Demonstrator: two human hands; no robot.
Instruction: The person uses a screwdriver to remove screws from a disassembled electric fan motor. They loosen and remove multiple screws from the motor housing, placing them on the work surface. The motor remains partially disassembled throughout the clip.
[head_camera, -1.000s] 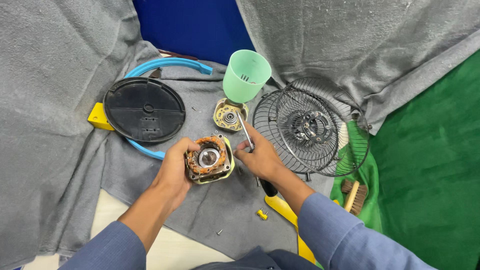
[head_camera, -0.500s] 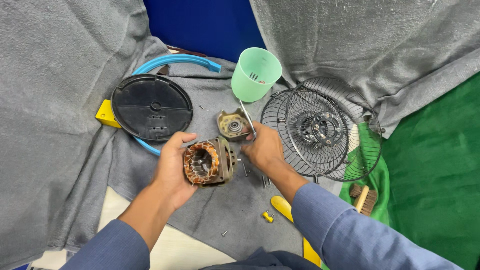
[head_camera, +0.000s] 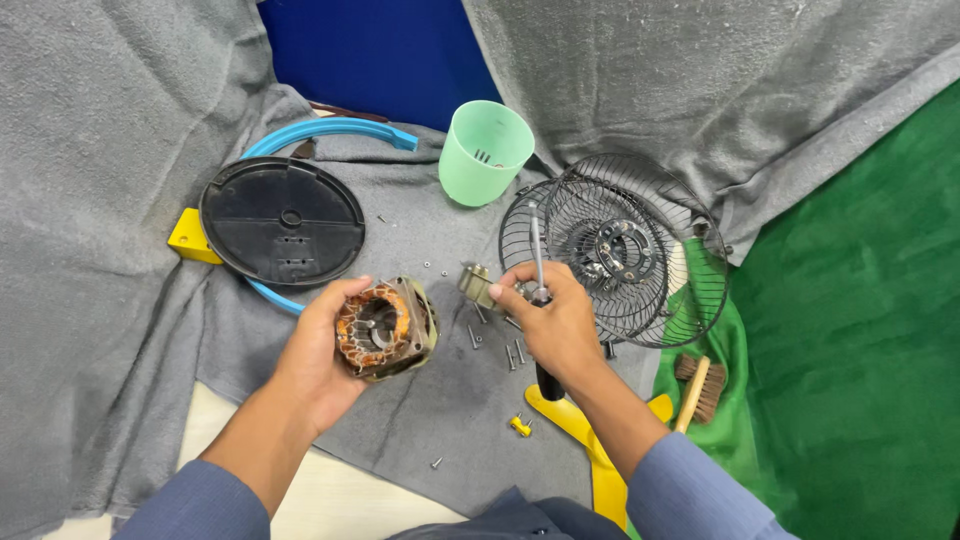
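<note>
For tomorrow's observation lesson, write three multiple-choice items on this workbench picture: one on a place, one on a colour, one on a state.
1. Where does the black disc lie?
A. left of the cup
B. inside the wire grille
C. on the green mat

2. What colour is the cup?
A. red
B. light green
C. black

3. What is the left hand doing?
A. resting empty
B. gripping the brush
C. holding the motor stator

Answers: 1 A, it lies on grey cloth left of the cup. 2 B, pale green plastic. 3 C, fingers wrap the motor stator.

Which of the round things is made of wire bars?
The black wire fan guard, right of the mint-green plastic cup. You can see through its bars, while the black plastic disc is solid.
</note>
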